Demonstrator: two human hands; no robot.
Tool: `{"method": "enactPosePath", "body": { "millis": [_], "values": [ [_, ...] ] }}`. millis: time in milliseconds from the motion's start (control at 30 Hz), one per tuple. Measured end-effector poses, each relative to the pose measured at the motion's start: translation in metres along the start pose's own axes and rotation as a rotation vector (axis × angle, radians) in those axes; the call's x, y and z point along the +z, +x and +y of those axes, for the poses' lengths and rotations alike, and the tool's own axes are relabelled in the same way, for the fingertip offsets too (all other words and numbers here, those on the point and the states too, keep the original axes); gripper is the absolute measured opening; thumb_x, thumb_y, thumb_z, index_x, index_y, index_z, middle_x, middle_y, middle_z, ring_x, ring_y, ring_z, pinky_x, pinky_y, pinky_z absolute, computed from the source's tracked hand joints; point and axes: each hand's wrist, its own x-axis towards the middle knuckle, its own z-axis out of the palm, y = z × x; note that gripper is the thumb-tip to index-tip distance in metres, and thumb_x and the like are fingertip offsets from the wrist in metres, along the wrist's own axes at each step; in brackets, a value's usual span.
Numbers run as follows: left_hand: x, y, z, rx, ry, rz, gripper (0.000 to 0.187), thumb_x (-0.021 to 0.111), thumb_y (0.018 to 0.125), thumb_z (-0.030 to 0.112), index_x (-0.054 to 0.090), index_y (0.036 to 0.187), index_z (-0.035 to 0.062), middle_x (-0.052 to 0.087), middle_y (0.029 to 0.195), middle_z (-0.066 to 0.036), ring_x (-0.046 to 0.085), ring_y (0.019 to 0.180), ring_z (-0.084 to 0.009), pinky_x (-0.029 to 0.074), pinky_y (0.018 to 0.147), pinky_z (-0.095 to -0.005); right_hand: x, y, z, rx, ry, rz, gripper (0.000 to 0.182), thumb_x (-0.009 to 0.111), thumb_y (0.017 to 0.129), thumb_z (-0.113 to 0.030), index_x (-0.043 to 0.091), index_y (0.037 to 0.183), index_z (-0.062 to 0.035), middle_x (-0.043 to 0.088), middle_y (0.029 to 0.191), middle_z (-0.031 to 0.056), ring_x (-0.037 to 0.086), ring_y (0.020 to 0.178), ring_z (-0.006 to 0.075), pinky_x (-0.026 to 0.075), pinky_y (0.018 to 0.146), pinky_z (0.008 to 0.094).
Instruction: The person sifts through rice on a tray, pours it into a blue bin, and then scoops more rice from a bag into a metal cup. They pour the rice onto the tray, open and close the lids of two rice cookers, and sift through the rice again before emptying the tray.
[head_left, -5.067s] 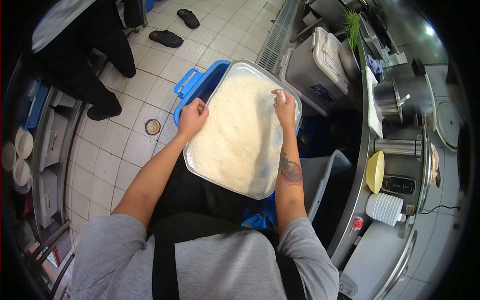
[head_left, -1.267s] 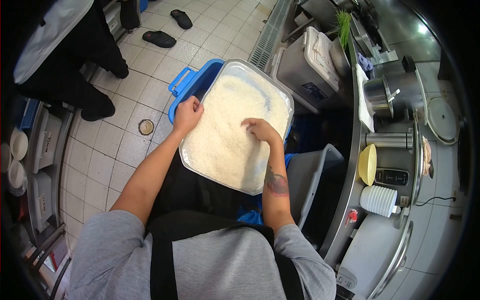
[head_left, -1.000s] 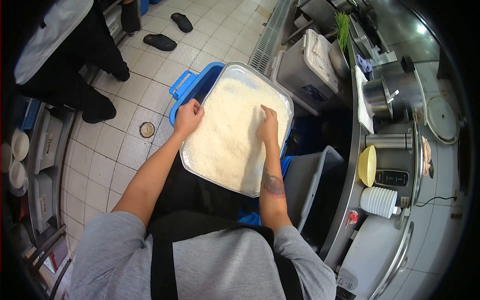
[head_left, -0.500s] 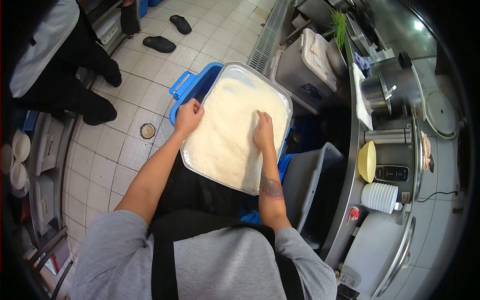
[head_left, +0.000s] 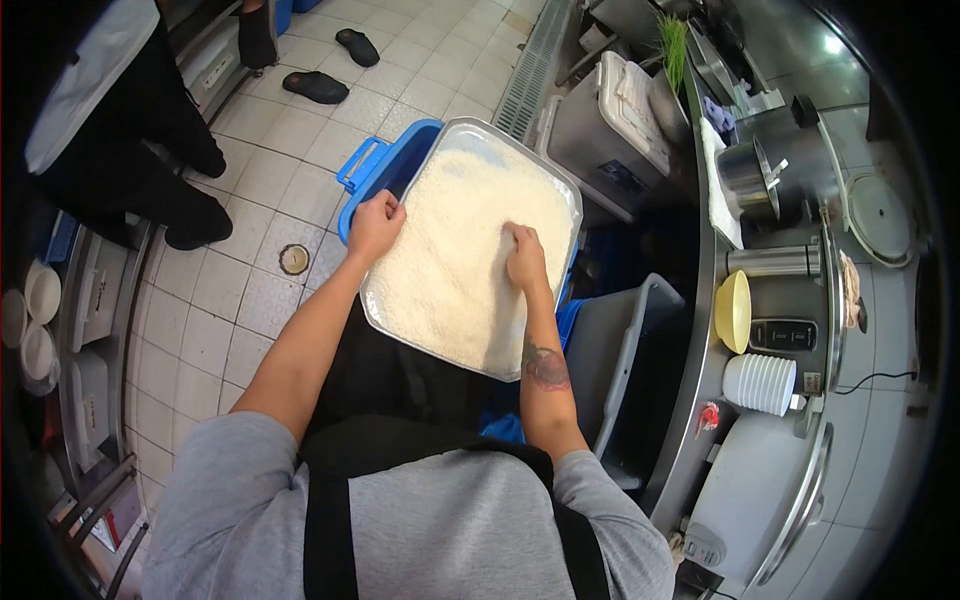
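A square metal tray (head_left: 374, 300) rests across a blue plastic tub (head_left: 400, 155) in front of me. Loose pale grains (head_left: 450, 270), like rice or coarse crumbs, cover its bottom in an uneven layer, thinner towards the far side. My left hand (head_left: 376, 226) is closed on the tray's left rim, thumb over the edge. Over the right half of the tray, my right hand (head_left: 525, 260) has its fingers curled together, fingertips right at the grains. I cannot tell whether it pinches anything.
A grey bin (head_left: 620, 350) stands right of the tray, beside a steel counter with a yellow bowl (head_left: 733, 312), stacked white bowls (head_left: 760, 384) and a pot (head_left: 748, 180). A lidded container (head_left: 610, 130) is beyond. Someone's dark-trousered legs (head_left: 150, 160) are at left; black shoes (head_left: 316, 87) lie on the floor.
My right hand has shifted slightly left over the grains, and its fingers have curled in more. My left hand stays on the rim.
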Motion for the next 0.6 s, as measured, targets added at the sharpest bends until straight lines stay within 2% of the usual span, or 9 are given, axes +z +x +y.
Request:
{"method": "enactPosePath", "body": {
  "millis": [133, 200, 333, 400, 500, 600],
  "values": [
    [0.0, 0.001, 0.0, -0.029, -0.003, -0.004, 0.017, 0.063, 0.08, 0.017, 0.058, 0.076, 0.0004, 0.062, 0.065, -0.013, 0.061, 0.059, -0.0261, 0.047, 0.057, -0.0368, 0.001, 0.011, -0.037, 0.0, -0.009, 0.069, 0.038, 0.045, 0.073, 0.009, 0.062, 0.105, -0.0001, 0.057, 0.106, 0.021, 0.055, 0.1, 0.0366, 0.044, 0.09, 0.0392],
    [0.002, 0.002, -0.004, 0.011, 0.011, 0.004, 0.017, 0.063, 0.079, 0.017, 0.059, 0.077, 0.0002, 0.062, 0.065, -0.014, 0.061, 0.059, -0.0268, 0.047, 0.056, -0.0374, 0.013, 0.0, -0.069, 0.009, 0.154, -0.05, 0.036, 0.046, 0.075, 0.006, 0.062, 0.107, -0.0012, 0.058, 0.105, 0.0209, 0.055, 0.1, 0.0364, 0.044, 0.089, 0.0392],
    [0.002, 0.001, -0.003, 0.021, 0.029, -0.015, 0.017, 0.062, 0.079, 0.016, 0.059, 0.077, 0.0002, 0.063, 0.065, -0.014, 0.061, 0.058, -0.0274, 0.047, 0.056, -0.0378, 0.041, -0.016, -0.118, -0.158, 0.06, -0.236, 0.031, 0.047, 0.079, 0.002, 0.063, 0.106, -0.0013, 0.058, 0.1, 0.0212, 0.057, 0.095, 0.036, 0.045, 0.087, 0.0399],
    [0.001, 0.002, -0.003, 0.007, 0.006, -0.015, 0.017, 0.062, 0.079, 0.016, 0.059, 0.077, 0.0002, 0.063, 0.065, -0.014, 0.061, 0.058, -0.0273, 0.047, 0.056, -0.0374, 0.058, -0.008, -0.106, -0.096, 0.125, -0.274, 0.036, 0.047, 0.076, 0.006, 0.062, 0.107, -0.0019, 0.057, 0.101, 0.0207, 0.056, 0.097, 0.0377, 0.044, 0.088, 0.0393],
    [0.001, 0.001, -0.001, -0.009, -0.021, -0.007, 0.017, 0.062, 0.079, 0.016, 0.058, 0.077, 0.0003, 0.062, 0.064, -0.014, 0.061, 0.059, -0.027, 0.046, 0.057, -0.0371, 0.067, 0.017, -0.066, -0.049, 0.112, -0.064, 0.049, 0.042, 0.068, 0.011, 0.059, 0.112, 0.0003, 0.056, 0.101, 0.0223, 0.055, 0.097, 0.0393, 0.043, 0.089, 0.0389],
    [-0.001, 0.0, 0.002, -0.026, 0.018, -0.021, 0.017, 0.062, 0.079, 0.017, 0.058, 0.077, 0.0004, 0.062, 0.064, -0.014, 0.061, 0.059, -0.0273, 0.046, 0.057, -0.0371, 0.052, 0.033, -0.032, 0.137, 0.015, -0.008, 0.052, 0.043, 0.069, 0.009, 0.055, 0.119, 0.0011, 0.053, 0.111, 0.0232, 0.052, 0.105, 0.0378, 0.041, 0.093, 0.0374]
  ]
}}
